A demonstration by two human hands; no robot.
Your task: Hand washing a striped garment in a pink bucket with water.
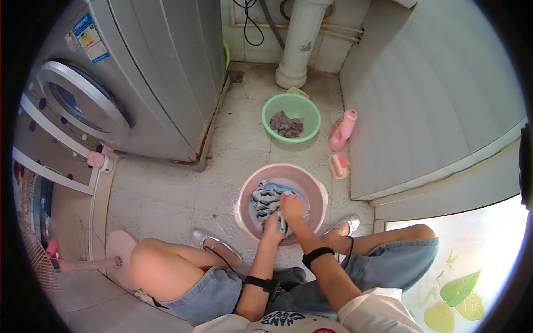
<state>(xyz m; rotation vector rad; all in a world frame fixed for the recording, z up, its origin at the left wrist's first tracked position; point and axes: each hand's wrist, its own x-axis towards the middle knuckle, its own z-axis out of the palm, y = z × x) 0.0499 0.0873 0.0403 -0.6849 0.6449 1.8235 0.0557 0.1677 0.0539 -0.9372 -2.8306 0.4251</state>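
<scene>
Both hands, the left hand (273, 225) and right hand (292, 205), clutch bunched striped cloth (265, 201) inside the pink basin (244, 194) on the floor, likely soft, wet, heavy, best gripped by gathered folds.

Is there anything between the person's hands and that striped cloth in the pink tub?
Nothing visible. Both the left hand and the right hand are already on the striped cloth inside the pink basin, gripping it. The green basin and the pink bottle stand farther away.
</scene>
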